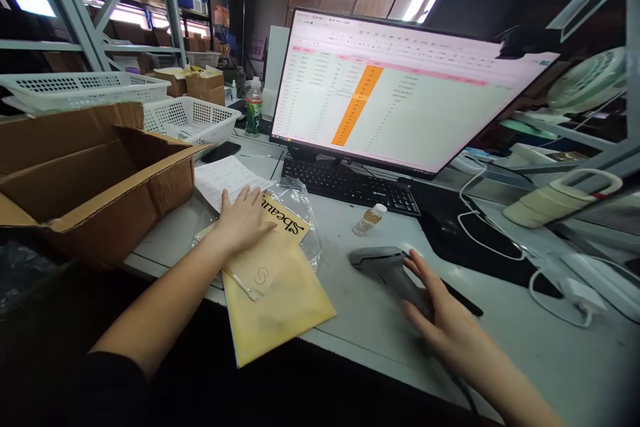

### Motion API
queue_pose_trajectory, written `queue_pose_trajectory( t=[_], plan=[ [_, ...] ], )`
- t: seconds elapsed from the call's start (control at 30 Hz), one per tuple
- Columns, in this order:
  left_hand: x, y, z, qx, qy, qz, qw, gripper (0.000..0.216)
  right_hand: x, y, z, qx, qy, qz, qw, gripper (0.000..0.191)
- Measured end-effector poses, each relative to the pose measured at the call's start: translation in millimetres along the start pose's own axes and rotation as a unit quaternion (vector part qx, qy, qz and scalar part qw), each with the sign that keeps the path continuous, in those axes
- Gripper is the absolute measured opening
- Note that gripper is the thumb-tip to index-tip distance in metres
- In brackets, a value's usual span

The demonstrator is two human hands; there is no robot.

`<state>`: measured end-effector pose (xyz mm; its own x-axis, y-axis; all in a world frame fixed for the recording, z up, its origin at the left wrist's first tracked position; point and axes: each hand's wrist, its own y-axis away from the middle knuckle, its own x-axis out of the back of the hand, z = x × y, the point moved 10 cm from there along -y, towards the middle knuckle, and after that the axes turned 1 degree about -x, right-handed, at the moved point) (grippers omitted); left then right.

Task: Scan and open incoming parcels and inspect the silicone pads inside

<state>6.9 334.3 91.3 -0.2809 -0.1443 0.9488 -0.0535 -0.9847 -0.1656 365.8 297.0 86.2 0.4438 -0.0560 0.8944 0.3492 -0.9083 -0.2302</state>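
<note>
My left hand (243, 219) lies flat with fingers spread on a yellow packet (273, 287) printed with black lettering, inside a clear plastic bag (300, 203). The packet hangs partly over the table's front edge. My right hand (440, 310) rests on the handle of a grey barcode scanner (385, 265) that lies on the white table (370, 327); the fingers are stretched out over the handle, not wrapped round it. A small bottle with amber liquid (369, 219) stands between scanner and keyboard.
An open cardboard box (95, 180) stands at the left. A printed sheet (227, 180) lies behind my left hand. Black keyboard (350, 185) and large monitor (395, 93) showing a spreadsheet are ahead. White baskets (190, 119), a green bottle (254, 107), tape rolls (550, 203) and white cables (550, 280) surround.
</note>
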Motion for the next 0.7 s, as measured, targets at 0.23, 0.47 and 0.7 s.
queue_pose_trajectory(
  t=[0.23,0.47,0.7],
  plan=[
    [108.0,38.7,16.0,-0.125,0.131,0.334,0.925,0.056,48.4,29.3,28.4,-0.056,0.040,0.097,0.993,0.081],
    [172.7,57.7,-15.7,-0.097,0.402,0.461,0.785,0.047,51.9,11.9,-42.8,-0.034,-0.201,0.157,0.966,0.076],
    [151.5,-3.6,15.0,-0.215,0.630,0.242,0.706,0.066,-45.4,-45.7,-125.6,-0.068,-0.575,-0.126,0.806,0.065]
  ],
)
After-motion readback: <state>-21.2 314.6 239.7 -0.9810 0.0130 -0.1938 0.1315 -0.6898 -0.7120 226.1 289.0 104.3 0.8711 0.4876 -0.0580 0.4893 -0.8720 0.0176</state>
